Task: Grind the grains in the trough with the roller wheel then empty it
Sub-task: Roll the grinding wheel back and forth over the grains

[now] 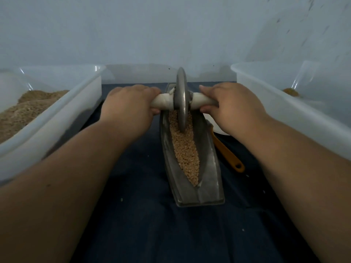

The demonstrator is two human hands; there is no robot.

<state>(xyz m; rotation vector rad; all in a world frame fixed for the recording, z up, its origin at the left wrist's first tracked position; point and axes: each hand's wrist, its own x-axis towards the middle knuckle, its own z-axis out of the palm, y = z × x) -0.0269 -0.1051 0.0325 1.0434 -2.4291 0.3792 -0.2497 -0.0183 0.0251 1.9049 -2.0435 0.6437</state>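
A long grey metal trough lies lengthwise in the middle of the dark blue cloth, filled along its groove with tan grains. The grey roller wheel stands upright in the far half of the trough, its rim down in the grains. A pale wrapped axle runs through the wheel. My left hand grips the left end of the axle and my right hand grips the right end. The trough's far tip is hidden behind the wheel.
A clear plastic bin on the left holds a heap of brownish ground meal. Another clear bin on the right holds a small tan pile. A brush with an orange handle lies just right of the trough. A third bin stands at the back.
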